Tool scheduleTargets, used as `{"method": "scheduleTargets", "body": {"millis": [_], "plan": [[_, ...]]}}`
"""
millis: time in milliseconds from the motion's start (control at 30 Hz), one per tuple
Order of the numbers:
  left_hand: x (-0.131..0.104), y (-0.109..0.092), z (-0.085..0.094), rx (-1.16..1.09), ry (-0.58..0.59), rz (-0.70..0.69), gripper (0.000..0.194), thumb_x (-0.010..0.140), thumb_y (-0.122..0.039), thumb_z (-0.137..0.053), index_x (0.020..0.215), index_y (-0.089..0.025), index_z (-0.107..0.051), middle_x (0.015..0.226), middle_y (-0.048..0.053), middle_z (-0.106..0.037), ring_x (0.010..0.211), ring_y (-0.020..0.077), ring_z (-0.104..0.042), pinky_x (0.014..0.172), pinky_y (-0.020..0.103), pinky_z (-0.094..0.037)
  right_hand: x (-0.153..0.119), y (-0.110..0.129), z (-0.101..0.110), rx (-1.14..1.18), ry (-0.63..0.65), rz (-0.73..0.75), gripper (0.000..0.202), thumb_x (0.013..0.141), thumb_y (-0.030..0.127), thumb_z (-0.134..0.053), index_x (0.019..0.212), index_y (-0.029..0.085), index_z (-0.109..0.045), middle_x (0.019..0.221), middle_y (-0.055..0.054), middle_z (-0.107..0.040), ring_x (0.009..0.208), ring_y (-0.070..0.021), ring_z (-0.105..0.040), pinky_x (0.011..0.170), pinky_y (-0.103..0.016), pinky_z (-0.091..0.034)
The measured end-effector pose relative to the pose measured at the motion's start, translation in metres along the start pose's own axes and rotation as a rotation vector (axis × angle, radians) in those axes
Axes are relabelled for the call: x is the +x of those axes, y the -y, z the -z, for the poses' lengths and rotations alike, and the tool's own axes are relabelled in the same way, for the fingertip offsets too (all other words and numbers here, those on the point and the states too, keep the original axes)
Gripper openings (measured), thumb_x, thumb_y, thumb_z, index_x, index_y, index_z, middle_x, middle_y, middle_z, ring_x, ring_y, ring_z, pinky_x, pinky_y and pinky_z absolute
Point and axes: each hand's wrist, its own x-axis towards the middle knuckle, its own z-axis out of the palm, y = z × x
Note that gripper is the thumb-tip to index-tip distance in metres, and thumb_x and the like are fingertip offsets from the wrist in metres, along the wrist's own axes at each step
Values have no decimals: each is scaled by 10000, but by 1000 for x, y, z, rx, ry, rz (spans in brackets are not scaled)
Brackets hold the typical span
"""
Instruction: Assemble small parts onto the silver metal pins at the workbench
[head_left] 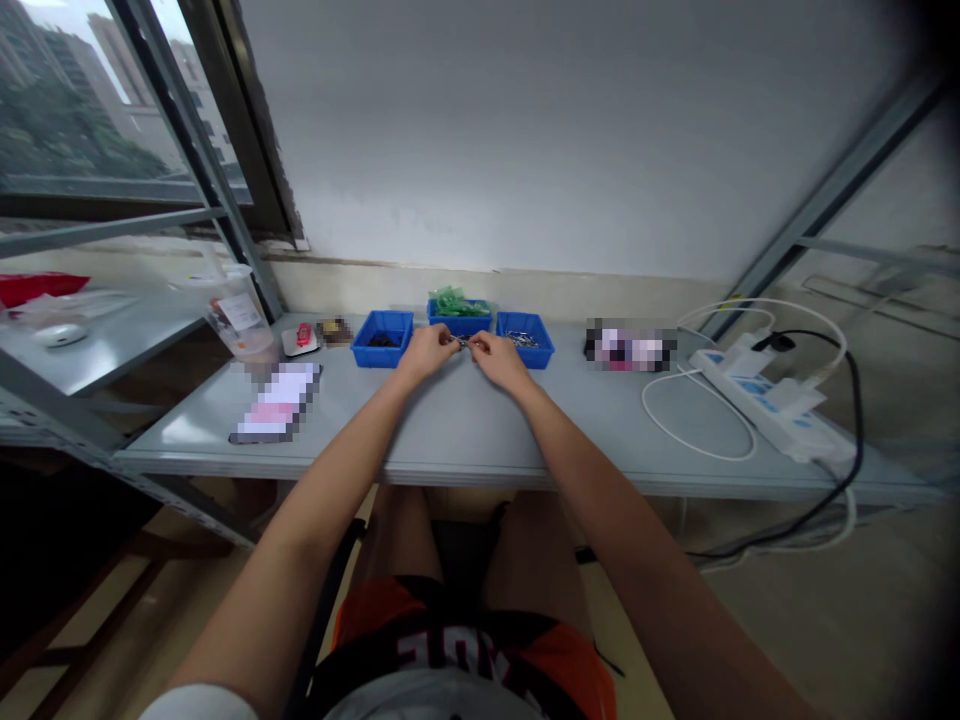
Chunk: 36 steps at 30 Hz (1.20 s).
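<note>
Grey bench (pixel 465 430) against a pale wall (pixel 562 140), close handwork at its middle

The wall rose behind the bench's back edge. A white power strip (pixel 810 432) lay near the right end, and a lidded cup (pixel 240 325) stood toward the back left corner, with a phone (pixel 277 405) nearer the front edge. Along the middle of the back edge sat three blue bins: a left bin (pixel 375 358) with dark pieces, a back bin (pixel 474 324) with green packets and a right bin (pixel 538 360) with shiny metallic pieces.

Between the outer bins, the left hand (pixel 433 347) and the right hand (pixel 497 358) met, fingertips pinched narrow on one small piece (pixel 463 342), centred between the bench's ends. Its exact shape was too small to tell. Its metallic look suggested something light, stiff and rather slippery, unlikely to break but easy to drop; a fingertip pinch at opposite ends seemed the surest hold.
</note>
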Motion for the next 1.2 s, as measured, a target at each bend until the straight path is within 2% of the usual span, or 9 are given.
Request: {"method": "scheduleTargets", "body": {"millis": [633, 800, 967, 1200], "plan": [[1, 1, -1, -25, -31, -29, 156, 787, -274, -602, 815, -132, -659, 798, 91, -684, 728, 182, -599, 715, 299, -450, 0, -2, -1, -13, 5, 15, 176, 861, 244, -490, 868, 185, -656, 649, 2, -620, 614, -133, -521, 642, -243, -365], [5, -1, -2, -266, -25, 8, 208, 803, -309, -585, 858, -123, -661, 830, 76, -689, 738, 161, -605, 717, 276, -477, 0, -2, -1, -11, 12, 23, 163, 861, 226, -489, 832, 187, -644, 634, 12, -612, 603, -126, -517, 637, -238, -357], [5, -7, 1, -514, 100, 59, 225, 792, -307, -580, 853, -112, -675, 837, 67, -691, 738, 149, -611, 680, 259, -503, -1, -2, -1, 16, 33, 29, 169, 878, 213, -468, 851, 184, -632, 663, 10, -628, 622, -125, -533, 657, -234, -368], [3, -9, 1, -613, 170, 90, 264, 779, -294, -617, 940, -97, -686, 919, 82, -696, 816, 161, -621, 718, 269, -514, -2, 1, 0, 31, 78, 22, 196, 904, 235, -448, 855, 172, -627, 671, 4, -627, 619, -121, -536, 644, -228, -362]]}}
